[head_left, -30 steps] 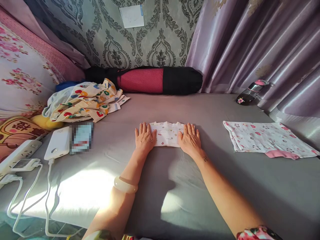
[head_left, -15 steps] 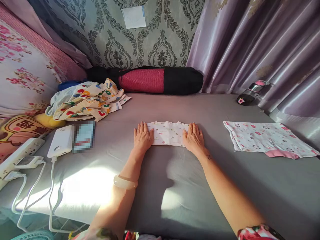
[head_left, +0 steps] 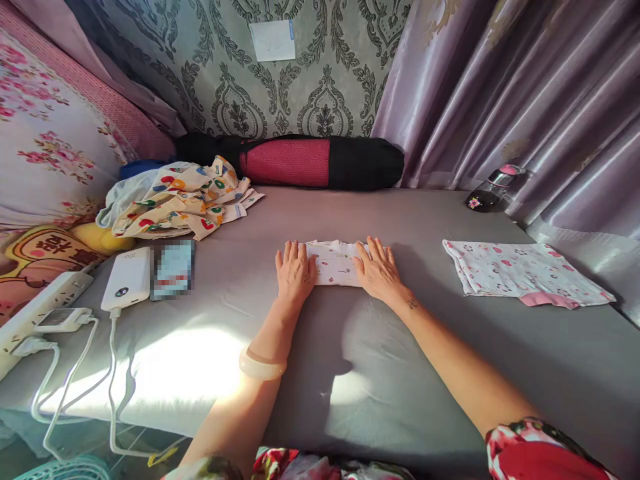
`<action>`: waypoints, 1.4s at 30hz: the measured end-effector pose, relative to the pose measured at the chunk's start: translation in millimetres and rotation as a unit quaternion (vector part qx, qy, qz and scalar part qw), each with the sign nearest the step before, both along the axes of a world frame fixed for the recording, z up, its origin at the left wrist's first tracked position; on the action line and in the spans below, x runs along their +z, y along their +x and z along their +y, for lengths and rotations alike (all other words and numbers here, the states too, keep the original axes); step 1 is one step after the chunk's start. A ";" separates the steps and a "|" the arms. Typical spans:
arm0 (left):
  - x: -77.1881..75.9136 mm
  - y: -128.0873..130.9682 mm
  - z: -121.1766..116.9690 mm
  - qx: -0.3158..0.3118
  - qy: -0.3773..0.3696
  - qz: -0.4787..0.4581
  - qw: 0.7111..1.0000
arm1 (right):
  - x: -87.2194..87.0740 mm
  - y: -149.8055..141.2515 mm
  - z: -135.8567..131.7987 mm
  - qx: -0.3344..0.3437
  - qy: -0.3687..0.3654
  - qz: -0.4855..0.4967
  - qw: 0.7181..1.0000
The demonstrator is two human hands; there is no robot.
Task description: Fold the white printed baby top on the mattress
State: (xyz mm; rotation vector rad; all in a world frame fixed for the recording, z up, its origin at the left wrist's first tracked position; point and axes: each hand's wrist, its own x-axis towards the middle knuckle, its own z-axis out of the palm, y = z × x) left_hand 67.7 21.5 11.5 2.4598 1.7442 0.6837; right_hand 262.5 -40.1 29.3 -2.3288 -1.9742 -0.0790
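Observation:
A white cloth with a small print (head_left: pixel 336 264), folded into a narrow strip, lies on the grey sheet (head_left: pixel 320 213) in front of me. My left hand (head_left: pixel 296 273) rests flat on its left end, fingers stretched out and pointing away from me. On the right end lies my right hand (head_left: pixel 379 268), palm down with the fingers slightly spread. The ends of the cloth are hidden under both hands. Farther right is another folded white garment (head_left: pixel 520 270) with pink and red prints and a pink edge.
At the back left lies a crumpled heap of patterned clothes (head_left: pixel 185 200). A long black and red bag (head_left: pixel 285 162) runs along the wall. A bottle (head_left: pixel 493 190) stands back right. On the left are a power bank (head_left: pixel 127 280), a power strip (head_left: pixel 45 313) and white cables.
My hands have come closer together on the cloth, the right one shifting left and the left one slightly right. The view has moved a little.

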 end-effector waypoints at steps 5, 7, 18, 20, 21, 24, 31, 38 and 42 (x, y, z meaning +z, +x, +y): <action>0.5 1.3 -3.5 -0.023 -0.068 0.053 0.996 | -5.4 -3.0 4.7 0.002 -0.043 0.040 0.998; 1.9 1.2 -3.4 -0.024 -0.078 0.059 0.995 | -6.8 -2.4 4.8 0.003 -0.048 0.046 0.998; 0.8 -2.5 4.0 0.009 -0.061 -0.030 0.998 | 1.4 -8.1 9.3 0.008 -0.065 0.056 0.996; -1.2 -4.0 6.4 0.014 -0.050 -0.048 0.998 | 2.2 -17.1 12.8 0.029 -0.051 0.063 0.996; -2.0 -4.5 7.3 0.015 -0.048 -0.055 0.997 | 2.2 -22.5 14.6 0.044 -0.042 0.071 0.996; -3.5 -5.4 8.6 0.011 -0.049 -0.063 0.997 | 0.1 -37.5 19.5 0.080 -0.023 0.094 0.992; -9.6 -6.4 12.9 -0.001 -0.046 -0.086 0.995 | -9.6 -46.6 22.9 0.090 -0.014 0.099 0.991; -15.5 -9.5 24.3 -0.006 -0.037 -0.186 0.982 | -3.0 -46.9 23.2 0.096 -0.030 0.088 0.991; -9.1 -12.4 25.8 0.008 -0.054 -0.260 0.964 | 3.3 -58.0 25.3 0.090 -0.027 0.085 0.992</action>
